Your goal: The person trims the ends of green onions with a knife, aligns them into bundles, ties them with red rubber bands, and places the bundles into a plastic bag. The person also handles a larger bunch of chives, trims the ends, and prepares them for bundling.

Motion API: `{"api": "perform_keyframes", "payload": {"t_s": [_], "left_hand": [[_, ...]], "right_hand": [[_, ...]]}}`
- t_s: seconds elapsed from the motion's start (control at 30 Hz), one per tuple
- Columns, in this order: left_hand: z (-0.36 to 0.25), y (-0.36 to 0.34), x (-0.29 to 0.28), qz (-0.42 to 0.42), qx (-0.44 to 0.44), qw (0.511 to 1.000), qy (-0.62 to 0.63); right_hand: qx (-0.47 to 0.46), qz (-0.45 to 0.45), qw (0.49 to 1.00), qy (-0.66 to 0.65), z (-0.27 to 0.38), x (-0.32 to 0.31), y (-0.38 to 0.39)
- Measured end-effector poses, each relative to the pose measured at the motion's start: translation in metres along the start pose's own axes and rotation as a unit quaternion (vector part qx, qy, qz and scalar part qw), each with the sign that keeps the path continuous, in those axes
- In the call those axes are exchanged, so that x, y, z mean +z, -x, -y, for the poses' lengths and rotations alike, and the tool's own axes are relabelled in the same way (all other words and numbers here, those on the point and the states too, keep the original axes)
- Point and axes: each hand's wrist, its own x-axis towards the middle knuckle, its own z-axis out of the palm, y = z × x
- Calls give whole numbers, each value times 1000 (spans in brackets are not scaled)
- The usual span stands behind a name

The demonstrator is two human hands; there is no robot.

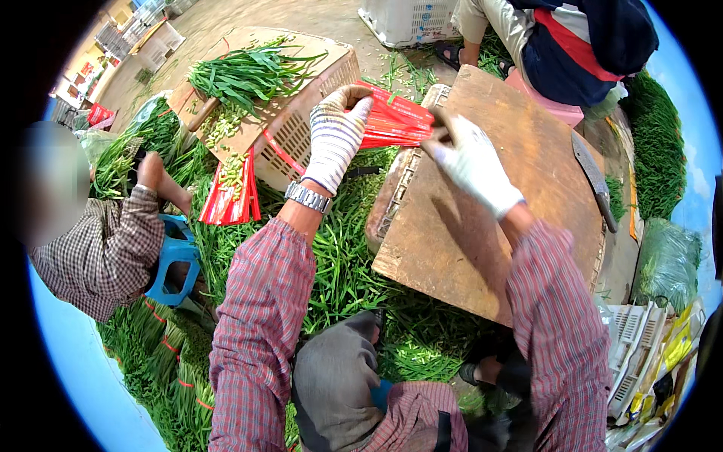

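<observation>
At the top centre of the frame, the left hand (337, 135), gloved in white knit with a metal watch at the wrist, was stretched forward and wrapped around one end of a bundle of red strips (392, 123), fingers curled over the top. And there was the right hand (471, 162), also gloved, reaching in from the right side, fingertips pinching the far end of that same bundle. Both forearms in red checked sleeves rose from the lower edge. The bundle hung just above the upper left corner of a worn wooden board (489, 203) lying on an upturned crate. A cleaver (595, 181) rested at the board's right edge. Green stalks (339, 264) carpeted the ground below. Upper left, another crate (301, 113) carried cut greens; a person in a checked shirt (105, 248) crouched at the left
</observation>
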Motion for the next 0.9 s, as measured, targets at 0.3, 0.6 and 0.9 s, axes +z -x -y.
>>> {"api": "perform_keyframes", "payload": {"t_s": [0.3,0.6,0.9], "left_hand": [[-18,4,-1,13,67,997,-32],[5,3,10,-13,-24,987,158],[17,0,7,-81,-12,986,146]], "right_hand": [[-32,65,997,-14,-14,47,-71],[54,27,932,-356,-25,56,-56],[35,19,903,-429,-30,64,-55]]}}
